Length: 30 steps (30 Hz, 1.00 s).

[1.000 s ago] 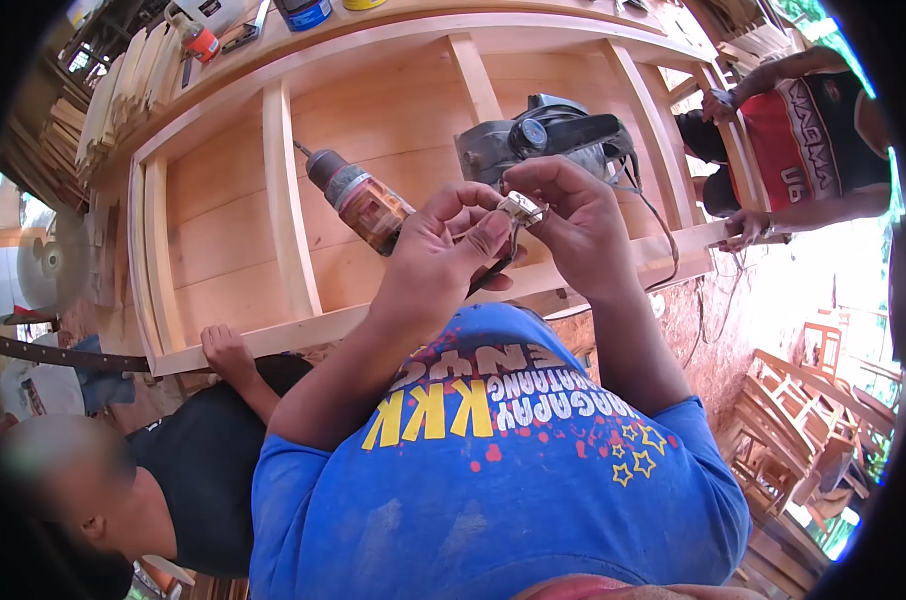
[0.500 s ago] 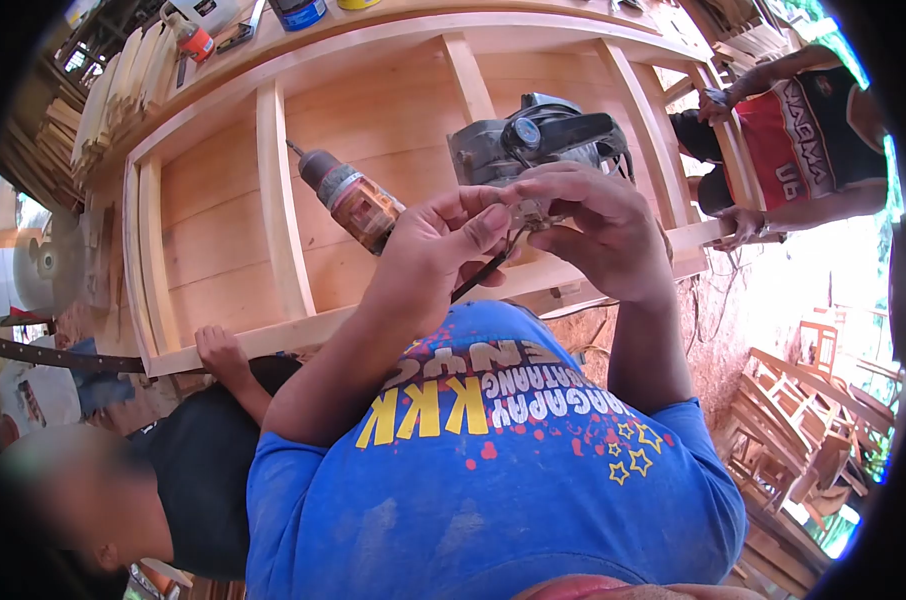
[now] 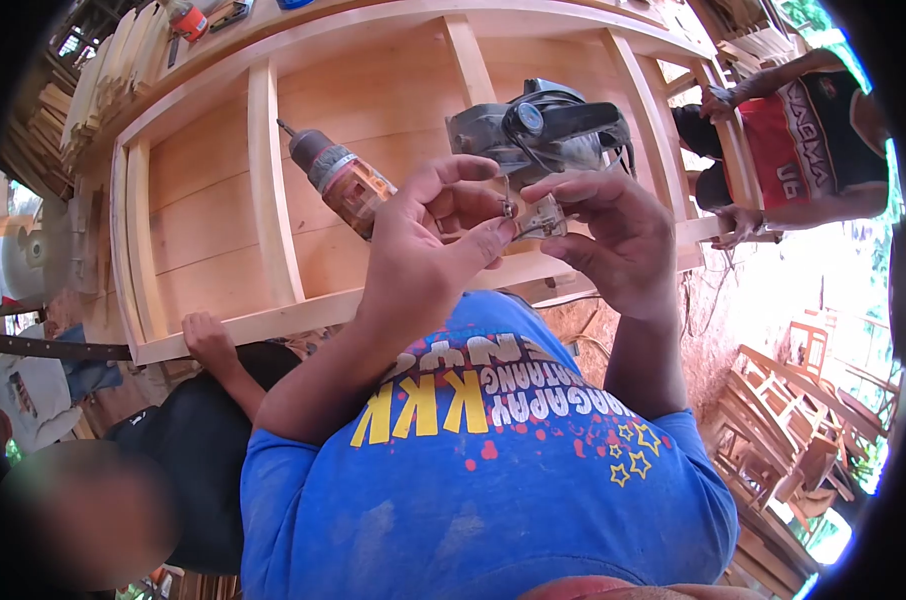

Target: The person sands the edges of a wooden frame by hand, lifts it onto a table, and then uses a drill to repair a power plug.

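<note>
Between thumb and fingers, my left hand [image 3: 428,225] pinches a dark wire end with a small metal part [image 3: 510,208]. My right hand [image 3: 618,235] holds a small pale, clear-looking fitting [image 3: 546,217] by its edges, close to the left fingertips. A short grey wire runs between the two. Behind my hands, a black power tool [image 3: 538,125] with a round dial lies on the wooden frame [image 3: 275,180]. A drill [image 3: 338,180] with an orange body lies to the left, its bit pointing up and left, partly hidden by my left hand.
A person's hand [image 3: 209,340] rests on the frame's near left edge. Another person in a red and black jersey [image 3: 788,140] holds the frame's right end. Stacked wood strips [image 3: 103,85] stand at the upper left; wooden pieces [image 3: 783,430] are piled at the right.
The fingertips of my hands have moved slightly apart, showing more of the fitting and wire. The blurred person at the lower left has shifted lower. The whole view has shifted a little.
</note>
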Tool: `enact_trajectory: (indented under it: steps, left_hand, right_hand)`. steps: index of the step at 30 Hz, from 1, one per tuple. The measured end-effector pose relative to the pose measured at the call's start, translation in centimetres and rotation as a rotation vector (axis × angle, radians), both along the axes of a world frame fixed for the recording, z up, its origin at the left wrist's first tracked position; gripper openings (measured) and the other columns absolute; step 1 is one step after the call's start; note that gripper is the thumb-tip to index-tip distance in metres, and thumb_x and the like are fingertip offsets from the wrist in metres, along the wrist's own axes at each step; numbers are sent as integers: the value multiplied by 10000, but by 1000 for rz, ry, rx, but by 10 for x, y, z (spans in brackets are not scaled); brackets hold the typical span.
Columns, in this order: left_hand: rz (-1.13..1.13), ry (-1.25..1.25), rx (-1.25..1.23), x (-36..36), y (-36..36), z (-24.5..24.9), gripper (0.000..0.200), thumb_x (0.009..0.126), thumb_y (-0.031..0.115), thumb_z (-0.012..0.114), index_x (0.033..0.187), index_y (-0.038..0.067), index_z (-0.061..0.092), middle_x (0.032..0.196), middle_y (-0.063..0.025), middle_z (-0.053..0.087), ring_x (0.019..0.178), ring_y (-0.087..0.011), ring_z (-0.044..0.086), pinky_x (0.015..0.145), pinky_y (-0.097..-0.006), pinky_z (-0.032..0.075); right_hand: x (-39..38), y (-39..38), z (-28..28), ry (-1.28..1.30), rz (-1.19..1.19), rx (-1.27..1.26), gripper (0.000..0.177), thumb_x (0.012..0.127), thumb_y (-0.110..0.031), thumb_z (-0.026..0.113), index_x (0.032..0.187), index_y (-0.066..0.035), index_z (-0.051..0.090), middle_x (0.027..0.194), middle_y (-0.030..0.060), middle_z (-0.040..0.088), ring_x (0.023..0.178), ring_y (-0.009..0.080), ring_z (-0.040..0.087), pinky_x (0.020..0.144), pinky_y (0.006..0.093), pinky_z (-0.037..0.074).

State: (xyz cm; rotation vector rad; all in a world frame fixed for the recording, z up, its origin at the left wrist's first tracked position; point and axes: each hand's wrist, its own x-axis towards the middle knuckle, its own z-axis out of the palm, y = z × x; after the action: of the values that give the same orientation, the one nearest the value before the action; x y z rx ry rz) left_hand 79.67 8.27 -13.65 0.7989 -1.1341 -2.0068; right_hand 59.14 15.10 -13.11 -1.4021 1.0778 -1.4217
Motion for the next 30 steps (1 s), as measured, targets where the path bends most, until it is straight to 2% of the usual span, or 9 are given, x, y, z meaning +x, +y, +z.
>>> enact_trajectory:
  steps: [3, 14, 20, 26, 30]
  left_hand:
    - [10, -115, -230, -3, 1, -4, 419, 897, -42, 718, 1284, -27, 558, 1063, -126, 675, 988, -156, 692, 794, -254, 582]
    - [3, -300, -357, -3, 4, 9, 415, 860, -58, 693, 1256, -18, 574, 986, -114, 735, 904, -123, 714, 756, -231, 566]
    - [-1, -326, -349, -2, 0, 9, 395, 856, -50, 702, 1234, -20, 592, 953, -105, 738, 849, -118, 714, 733, -234, 567]
    - [10, -310, -426, -5, 4, 4, 376, 847, -39, 715, 1208, -1, 619, 937, -107, 742, 799, -122, 721, 686, -239, 575]
    - [33, -335, -528, -6, 7, 1, 379, 839, -40, 715, 1203, 3, 619, 931, -117, 745, 802, -137, 734, 666, -249, 583]
  right_hand:
    - [-2, 0, -5, 3, 36, -24, 396, 830, 71, 784, 1193, 54, 627, 1227, 177, 687, 1116, 217, 684, 968, 340, 566]
    - [5, 6, -8, -68, 36, 66, 500, 841, 134, 727, 1312, 50, 581, 1215, 157, 673, 1101, 205, 679, 935, 336, 576]
    - [6, 6, -5, -81, 89, 91, 529, 848, 96, 745, 1341, 44, 563, 1199, 138, 659, 1094, 194, 671, 920, 322, 569]
    - [6, 7, -2, -33, 69, 114, 401, 897, 30, 734, 1277, 54, 608, 1208, 144, 647, 1105, 186, 658, 910, 310, 563]
    - [7, 8, -4, -6, -11, 209, 246, 952, -8, 691, 1185, 60, 648, 1121, 135, 693, 1031, 180, 680, 887, 301, 563]
